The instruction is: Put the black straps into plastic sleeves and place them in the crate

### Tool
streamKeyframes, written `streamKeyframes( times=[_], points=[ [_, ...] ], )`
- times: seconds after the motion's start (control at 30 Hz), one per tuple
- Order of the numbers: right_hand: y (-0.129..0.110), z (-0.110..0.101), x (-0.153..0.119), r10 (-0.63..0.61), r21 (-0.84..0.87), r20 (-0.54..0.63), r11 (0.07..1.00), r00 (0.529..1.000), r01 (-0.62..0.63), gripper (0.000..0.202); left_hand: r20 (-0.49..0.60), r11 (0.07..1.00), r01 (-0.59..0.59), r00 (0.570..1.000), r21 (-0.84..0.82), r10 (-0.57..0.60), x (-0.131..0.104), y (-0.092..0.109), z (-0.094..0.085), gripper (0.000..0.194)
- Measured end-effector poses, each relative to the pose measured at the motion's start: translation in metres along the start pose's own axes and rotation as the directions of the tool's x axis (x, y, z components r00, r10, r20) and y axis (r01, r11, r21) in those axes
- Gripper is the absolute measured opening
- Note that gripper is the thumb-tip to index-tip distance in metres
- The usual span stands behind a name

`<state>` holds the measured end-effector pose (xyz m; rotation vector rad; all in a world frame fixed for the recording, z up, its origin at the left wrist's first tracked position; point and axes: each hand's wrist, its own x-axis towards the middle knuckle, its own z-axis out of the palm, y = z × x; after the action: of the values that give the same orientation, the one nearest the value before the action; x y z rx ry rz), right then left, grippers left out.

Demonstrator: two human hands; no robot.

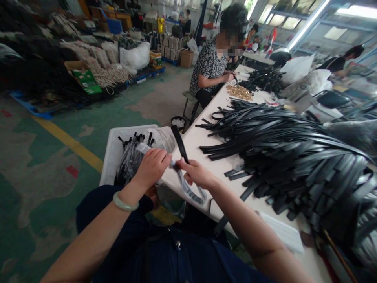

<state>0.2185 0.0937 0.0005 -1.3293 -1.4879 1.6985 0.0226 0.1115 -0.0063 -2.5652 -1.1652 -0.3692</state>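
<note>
My left hand (155,164), with a pale green bangle on the wrist, is closed around a light grey, plastic-like strip that sticks out past its fingers to the left. My right hand (196,171) pinches a black strap (180,144) whose free end points up and away. Below and between the hands, a grey strip hangs in a loop (193,193) over the table's near edge. It seems to be plastic film around the strap, but where the two join is hidden by my fingers. A large heap of black straps (265,145) lies to the right of my right hand.
A white bin (111,151) with wrapped strips (131,155) stands left of the white table (193,147). Farther along the table are gold-coloured small parts (240,92) and a seated person (210,63). A small white tray (281,232) lies under my right forearm.
</note>
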Motion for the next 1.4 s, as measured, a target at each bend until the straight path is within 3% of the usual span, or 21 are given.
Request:
streamKeyframes(
  times=[0.07, 0.13, 0.3, 0.53, 0.67, 0.8, 0.83, 0.93, 1.03, 1.1, 1.17, 1.23, 1.27, 1.3, 1.37, 1.4],
  points=[
    [0.006, 0.008, 0.006, 0.093, 0.124, 0.182, 0.985, 0.979, -0.117, 0.046, 0.011, 0.998, -0.055, 0.998, 0.000, 0.055, -0.003, 0.000, 0.002, 0.023],
    [0.008, 0.004, 0.004, 0.113, 0.150, 0.221, 0.977, 0.969, -0.148, 0.042, 0.062, 0.998, -0.070, 0.996, 0.008, 0.069, -0.009, -0.008, 0.002, 0.021],
    [0.007, -0.008, -0.004, 0.081, 0.028, 0.171, 0.996, 0.982, -0.087, 0.037, 0.195, 0.998, -0.055, 0.979, -0.027, 0.059, -0.017, -0.015, 0.007, 0.015],
    [0.019, 0.005, -0.001, 0.032, -0.044, 0.096, 0.999, 0.995, -0.027, 0.032, 0.146, 0.988, -0.129, 0.979, -0.087, 0.141, -0.005, 0.021, 0.017, 0.010],
    [0.032, 0.011, 0.000, 0.011, -0.116, 0.043, 0.993, 0.999, -0.006, 0.021, 0.170, 0.969, -0.186, 0.962, -0.165, 0.214, -0.003, 0.030, 0.021, 0.009],
    [0.039, 0.013, 0.001, 0.019, 0.002, 0.082, 1.000, 0.996, -0.020, 0.006, 0.207, 0.965, -0.149, 0.959, -0.214, 0.194, -0.006, 0.037, 0.025, 0.014],
    [0.039, 0.014, 0.002, 0.014, 0.054, 0.076, 0.998, 0.997, -0.019, 0.007, 0.198, 0.961, -0.127, 0.964, -0.244, 0.178, -0.008, 0.040, 0.025, 0.017],
    [0.038, 0.020, 0.008, -0.020, 0.121, 0.018, 0.992, 1.000, 0.018, 0.036, 0.111, 0.911, -0.041, 0.989, -0.410, 0.095, -0.012, 0.053, 0.022, 0.036],
    [0.038, 0.022, 0.011, -0.043, 0.065, -0.013, 0.997, 0.999, 0.044, 0.042, 0.029, 0.796, 0.011, 1.000, -0.605, 0.009, -0.018, 0.055, 0.014, 0.056],
    [0.038, 0.018, 0.010, -0.056, 0.024, -0.015, 0.998, 0.998, 0.056, 0.038, -0.001, 0.737, 0.058, 0.997, -0.673, -0.080, -0.024, 0.042, 0.006, 0.057],
    [0.037, 0.012, 0.004, -0.073, 0.004, 0.006, 0.997, 0.997, 0.073, 0.040, -0.009, 0.671, 0.226, 0.945, -0.706, -0.328, -0.032, 0.019, 0.002, 0.045],
    [0.036, 0.007, -0.003, -0.076, -0.010, 0.037, 0.997, 0.996, 0.077, 0.045, 0.087, 0.469, 0.432, 0.800, -0.771, -0.594, -0.041, -0.007, 0.003, 0.029],
    [0.035, 0.006, -0.007, -0.071, -0.021, 0.048, 0.997, 0.996, 0.072, 0.046, 0.190, 0.315, 0.492, 0.732, -0.812, -0.654, -0.045, -0.017, 0.005, 0.029],
    [0.034, 0.007, -0.010, -0.062, -0.035, 0.061, 0.997, 0.996, 0.064, 0.047, 0.303, 0.155, 0.515, 0.693, -0.843, -0.655, -0.048, -0.026, 0.007, 0.035],
    [0.032, 0.011, -0.014, -0.045, -0.072, 0.077, 0.996, 0.996, 0.050, 0.047, 0.467, -0.107, 0.501, 0.682, -0.859, -0.563, -0.052, -0.033, 0.013, 0.038],
    [0.031, 0.014, -0.015, -0.043, -0.090, 0.086, 0.995, 0.995, 0.051, 0.046, 0.508, -0.190, 0.487, 0.686, -0.852, -0.520, -0.052, -0.032, 0.014, 0.036]
  ],
)
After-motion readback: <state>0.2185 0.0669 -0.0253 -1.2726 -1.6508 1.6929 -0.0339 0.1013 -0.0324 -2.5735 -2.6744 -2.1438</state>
